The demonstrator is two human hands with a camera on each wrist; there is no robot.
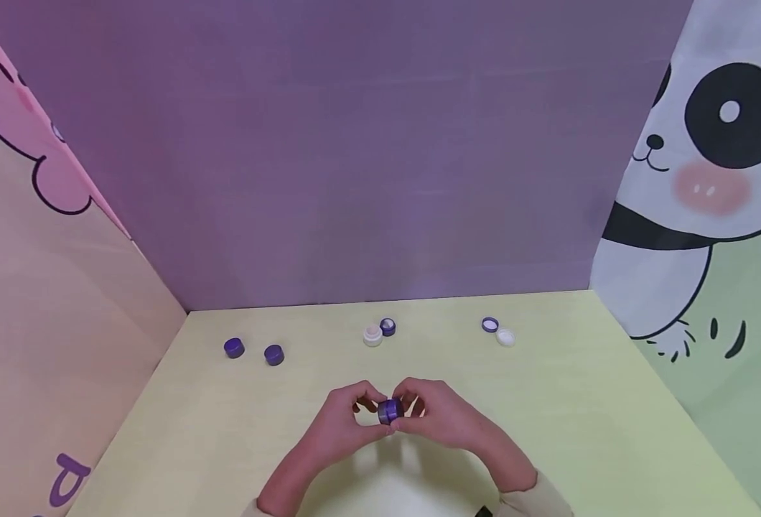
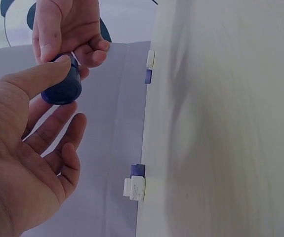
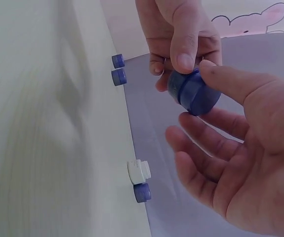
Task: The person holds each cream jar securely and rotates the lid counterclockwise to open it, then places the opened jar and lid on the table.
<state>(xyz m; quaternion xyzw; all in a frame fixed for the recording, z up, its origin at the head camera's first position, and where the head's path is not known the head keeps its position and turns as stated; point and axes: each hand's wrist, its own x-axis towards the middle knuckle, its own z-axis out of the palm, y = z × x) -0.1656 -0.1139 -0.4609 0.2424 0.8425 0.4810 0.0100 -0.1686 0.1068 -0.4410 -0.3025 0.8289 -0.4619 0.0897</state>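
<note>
Together, left hand (image 1: pixel 344 422) and right hand (image 1: pixel 439 413) pinch purple container (image 1: pixel 390 411); only head, left-wrist views show white disc (image 1: pixel 505 337).

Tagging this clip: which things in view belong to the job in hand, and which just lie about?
Job in hand:
Purple jar
Left hand and right hand, both gripping it

Lying about, untouched:
Far-left jar
Near-left jar
White jar
Middle purple jar
Purple lid
White lid

The jars and lids may be related pieces.

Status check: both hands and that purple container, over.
Left hand, right hand: both pinching purple container. Container held above table. White jar farther back, not in the way.
</note>
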